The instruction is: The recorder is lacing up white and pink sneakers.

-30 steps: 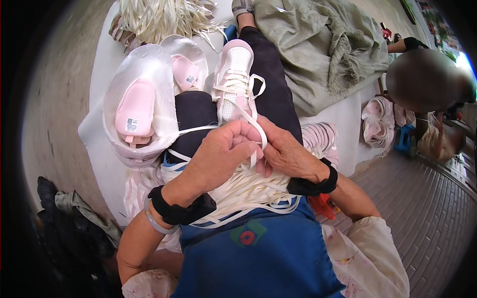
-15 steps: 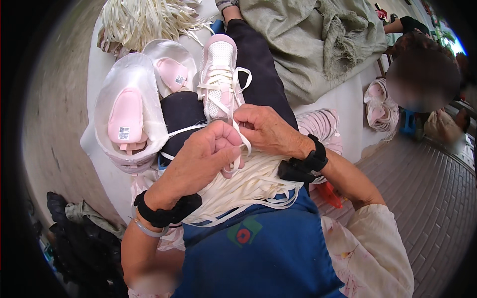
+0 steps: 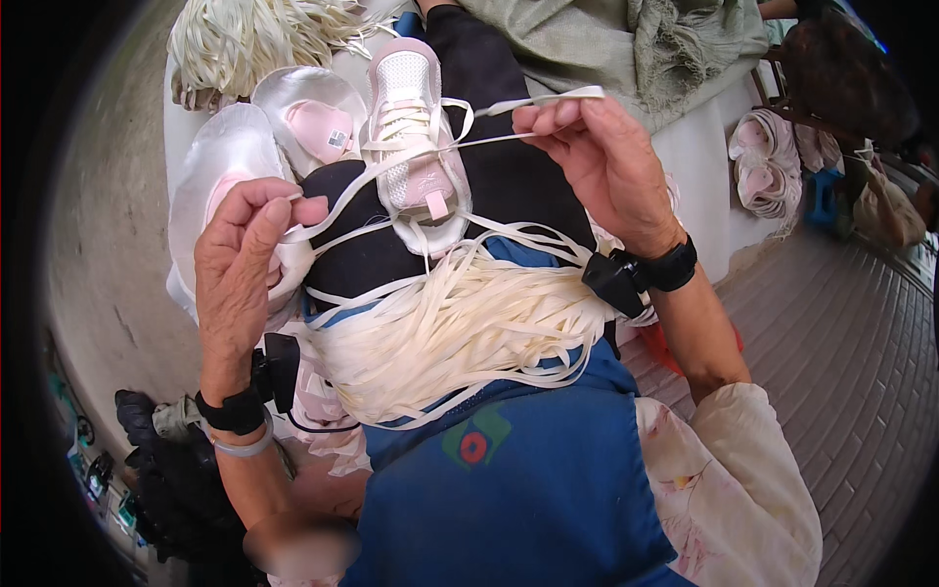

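Note:
On my dark-trousered thigh lies a pink and white sneaker (image 3: 403, 88), toe pointing away, its eyelets partly laced in cream. My left hand (image 3: 235, 259) pinches one stretch of the flat cream shoelace (image 3: 352, 194) left of the shoe. Off to the right, my raised right hand (image 3: 614, 166) grips another stretch of lace, closed between thumb and fingers. The two lengths run taut and cross over the shoe's tongue area. Loose cream laces (image 3: 469, 323) lie heaped across my lap, just below the heel.
Two white shoe pieces with pink insoles (image 3: 318, 127) sit at the left on a white surface. Another lace bundle (image 3: 259, 44) lies behind them. A grey-green cloth (image 3: 597, 49) covers the far side. More pink shoe pieces (image 3: 763, 166) and a person (image 3: 846, 78) are at the right.
My hands were close together at the shoe's heel, working the lace. They have spread apart left and right, drawing the laces outward, and the shoe's heel is now uncovered.

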`<action>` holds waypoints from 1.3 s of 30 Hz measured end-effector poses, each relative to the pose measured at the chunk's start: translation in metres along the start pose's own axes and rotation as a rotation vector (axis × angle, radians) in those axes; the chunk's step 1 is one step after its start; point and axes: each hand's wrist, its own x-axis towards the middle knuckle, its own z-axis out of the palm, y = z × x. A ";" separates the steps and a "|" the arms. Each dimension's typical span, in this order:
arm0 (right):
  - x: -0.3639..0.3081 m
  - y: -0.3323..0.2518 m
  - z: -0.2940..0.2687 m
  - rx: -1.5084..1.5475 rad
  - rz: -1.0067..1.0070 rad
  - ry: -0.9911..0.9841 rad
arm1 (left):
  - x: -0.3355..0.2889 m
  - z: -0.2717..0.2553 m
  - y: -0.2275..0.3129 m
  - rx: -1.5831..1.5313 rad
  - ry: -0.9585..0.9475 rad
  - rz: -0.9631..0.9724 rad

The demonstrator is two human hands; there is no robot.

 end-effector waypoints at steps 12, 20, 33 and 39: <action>0.000 -0.043 -0.012 -0.190 0.019 0.155 | 0.015 0.016 0.008 0.622 -0.081 0.112; 0.003 -0.013 0.002 -1.115 -0.085 -0.259 | 0.021 0.029 -0.015 0.625 -0.087 0.128; 0.018 0.024 0.004 -1.676 -0.284 -0.408 | 0.038 0.045 -0.033 1.082 0.065 0.649; 0.037 -0.018 -0.007 -1.543 -0.419 -0.199 | 0.040 0.044 -0.032 0.926 0.051 0.512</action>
